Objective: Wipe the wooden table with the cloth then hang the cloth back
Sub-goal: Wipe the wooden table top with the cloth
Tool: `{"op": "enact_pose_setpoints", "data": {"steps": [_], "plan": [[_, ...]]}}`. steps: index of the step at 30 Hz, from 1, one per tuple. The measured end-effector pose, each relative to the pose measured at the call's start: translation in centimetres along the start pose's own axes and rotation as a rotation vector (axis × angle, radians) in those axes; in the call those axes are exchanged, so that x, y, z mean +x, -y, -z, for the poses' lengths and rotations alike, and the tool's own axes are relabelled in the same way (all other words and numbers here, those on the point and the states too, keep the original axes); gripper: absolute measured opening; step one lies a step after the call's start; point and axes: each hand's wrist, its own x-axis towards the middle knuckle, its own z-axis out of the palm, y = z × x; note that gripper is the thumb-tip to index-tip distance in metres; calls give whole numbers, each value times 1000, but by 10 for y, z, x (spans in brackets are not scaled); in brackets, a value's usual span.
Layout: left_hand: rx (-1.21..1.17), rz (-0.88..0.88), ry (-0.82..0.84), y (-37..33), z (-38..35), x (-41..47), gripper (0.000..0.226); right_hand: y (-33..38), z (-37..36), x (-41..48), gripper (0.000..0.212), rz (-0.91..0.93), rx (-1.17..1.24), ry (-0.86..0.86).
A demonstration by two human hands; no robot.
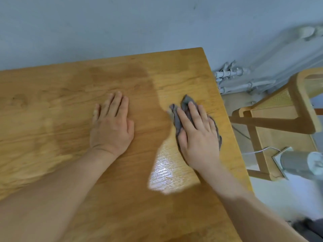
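Note:
The wooden table (52,105) fills most of the view, its right edge running down from the far corner. A crumpled grey cloth (180,119) lies on the table near that right edge. My right hand (197,135) lies flat on top of the cloth with straight fingers, pressing it onto the wood; cloth shows past the fingertips and along both sides of the hand. My left hand (111,128) rests flat on the bare wood to the left of the cloth, fingers straight, holding nothing. A wet, shiny streak (167,173) gleams on the wood just below my right hand.
A wooden chair with a woven seat (279,112) stands close beside the table's right edge. Grey radiator pipes (236,79) run along the wall behind it. A grey and white device with a white cable (300,161) sits on the floor at right.

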Motion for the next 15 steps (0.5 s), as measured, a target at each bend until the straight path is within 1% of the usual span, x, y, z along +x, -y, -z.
{"op": "enact_pose_setpoints", "data": {"steps": [2, 4, 6, 9, 11, 13, 15], "plan": [[32, -45, 0, 1, 0, -2, 63, -12, 6, -46, 52, 33, 4, 42], [27, -24, 23, -5, 1, -2, 65, -23, 8, -40, 53, 58, 5, 62], [-20, -3, 53, -24, 0, 0, 65, -28, 7, 1, 54, 48, -9, 34], [-27, -165, 103, -74, -9, 0, 70, -37, 6, 85, 56, -76, 5, -17], [-4, -165, 88, -91, -15, 3, 69, -44, 4, 133, 56, -136, 28, -4], [13, -132, 66, -93, -18, 5, 65, -44, 0, 153, 57, -142, 35, -9], [15, -132, 58, -91, -19, 3, 64, -47, -1, 137, 58, -159, 30, -39]]}}
